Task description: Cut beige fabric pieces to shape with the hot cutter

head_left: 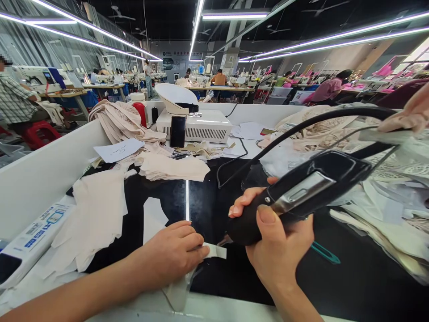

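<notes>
My right hand [279, 246] is wrapped round a black corded handheld tool [295, 188] with a silver lever on its side. The tool's narrow metal tip [225, 240] points down and left, close to a small pale fabric strip [216, 251]. With its fingers pressed together, my left hand [174, 250] holds that strip down on the black work surface [214, 214]. Under this hand a translucent piece [179, 293] reaches the table's front edge. A white curved piece [154, 219] lies just beyond my left hand. What else sits beneath my left fingers is hidden.
Stacked pale fabric pieces [97, 214] and a long white box [33, 241] lie left. At the back stand a white machine box [194, 125] and a phone [178, 131]. Another person's hand [409, 112] is near the black cable [301, 125]. A teal tool [325, 252] lies right.
</notes>
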Demonstrator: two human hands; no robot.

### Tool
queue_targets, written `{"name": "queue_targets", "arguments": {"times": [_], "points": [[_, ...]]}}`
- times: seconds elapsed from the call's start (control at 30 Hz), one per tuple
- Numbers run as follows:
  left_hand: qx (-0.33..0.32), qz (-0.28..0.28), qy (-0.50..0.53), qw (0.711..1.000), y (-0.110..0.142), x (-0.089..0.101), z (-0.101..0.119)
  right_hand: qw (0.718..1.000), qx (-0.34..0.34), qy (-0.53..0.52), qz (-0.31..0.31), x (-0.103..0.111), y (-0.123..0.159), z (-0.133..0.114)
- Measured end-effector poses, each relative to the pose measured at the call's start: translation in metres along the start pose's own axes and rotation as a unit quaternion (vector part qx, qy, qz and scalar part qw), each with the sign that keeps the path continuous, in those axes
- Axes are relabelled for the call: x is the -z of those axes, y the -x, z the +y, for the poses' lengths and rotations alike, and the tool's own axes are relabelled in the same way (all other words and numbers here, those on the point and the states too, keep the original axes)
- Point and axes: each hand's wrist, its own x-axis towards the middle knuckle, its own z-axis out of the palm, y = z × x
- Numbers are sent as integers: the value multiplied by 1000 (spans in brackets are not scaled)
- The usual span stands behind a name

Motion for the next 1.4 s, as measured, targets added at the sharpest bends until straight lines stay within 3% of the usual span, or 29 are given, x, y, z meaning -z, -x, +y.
{"name": "queue_targets", "arguments": {"times": [0.3, 0.57, 0.8, 1.4], "points": [[-1, 14, 0, 1000, -1, 1, 1, 1000, 2, 30, -2, 0, 2, 1], [-5, -16, 11, 1000, 2, 3, -1, 999, -20, -28, 0, -4, 8, -8], [-8, -34, 7, 999, 2, 1, -2, 999, -31, -10, -8, -6, 16, -6], [-8, -9, 4, 1000, 2, 1, -3, 1000, -17, 2, 8, 4, 14, -8]]}}
